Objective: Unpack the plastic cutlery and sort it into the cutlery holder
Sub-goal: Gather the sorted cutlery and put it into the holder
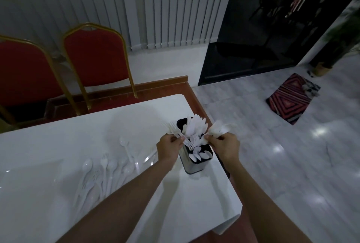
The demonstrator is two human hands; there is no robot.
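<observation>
A dark, metal-sided cutlery holder [191, 166] stands near the right edge of the white table [136, 118]. White knives [195, 125] fan out of its far compartment, and spoons [200, 156] lie in the near one. My left hand [168, 150] grips a few white forks [175, 132] just left of the holder's rim. My right hand [224, 148] holds a blurred bunch of white cutlery [220, 128] over the holder's right side. Loose white spoons and forks [103, 172] lie in a pile on the table to the left.
Two red chairs with gold frames [93, 61] stand behind the table's far edge. The table's right edge and corner [233, 201] are close to the holder. A patterned mat [290, 98] lies on the tiled floor to the right.
</observation>
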